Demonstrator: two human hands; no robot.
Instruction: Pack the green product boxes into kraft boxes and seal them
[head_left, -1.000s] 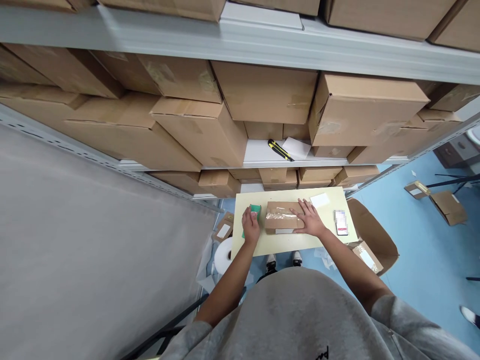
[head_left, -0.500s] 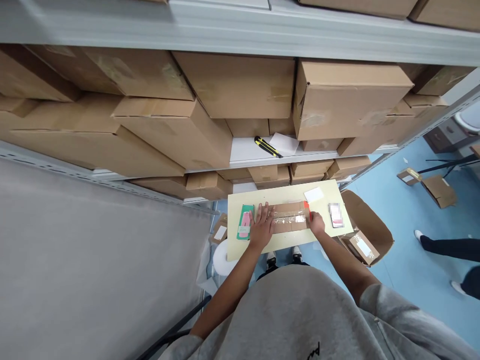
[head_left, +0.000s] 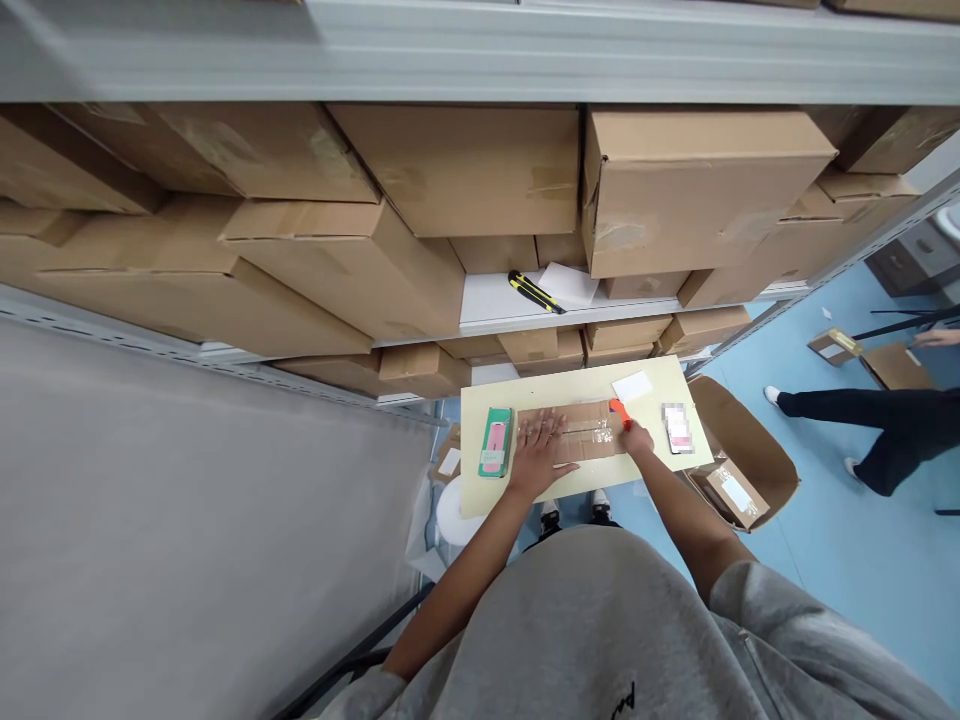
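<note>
A flat brown cardboard box (head_left: 581, 432) sealed with clear tape lies on a small pale yellow table (head_left: 577, 480). My left hand (head_left: 541, 452) rests flat on the box's left end, fingers spread. At the box's right end my right hand (head_left: 636, 436) is closed round a small orange tool (head_left: 619, 410). A green packet with a pink picture (head_left: 495, 442) lies just left of my left hand.
A phone (head_left: 677, 427) and a white card (head_left: 632, 386) lie on the table's right side. Shelves stacked with cardboard boxes (head_left: 465, 170) rise behind, with a yellow-black knife (head_left: 534, 291) on one. An open carton (head_left: 739, 465) sits right on the blue floor. Another person's legs (head_left: 847, 425) stand further right.
My left hand let go of the green packet and moved onto the box. My right hand left the box top and took the orange tool. A person walked in at right.
</note>
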